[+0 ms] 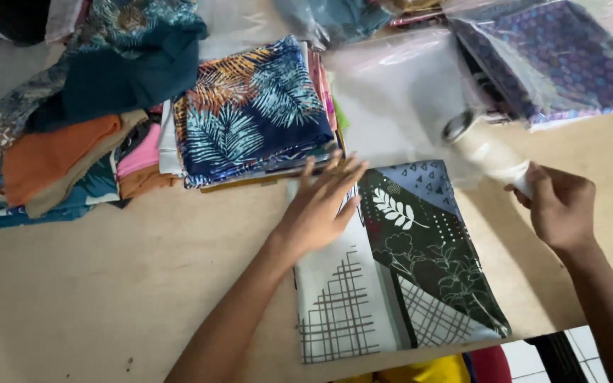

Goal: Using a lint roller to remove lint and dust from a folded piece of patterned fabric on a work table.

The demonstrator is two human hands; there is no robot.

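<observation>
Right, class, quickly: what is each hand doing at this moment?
Left hand: open, flat on the folded patterned cloth.
Right hand: closed on a clear plastic bag.

A pale wooden worktable (108,284) fills most of the frame under soft, even light. At the lower right, beyond the table's edge, white floor tiles (533,358) with dark grout lines show, beside red and yellow fabric (455,369) at the bottom edge.
</observation>
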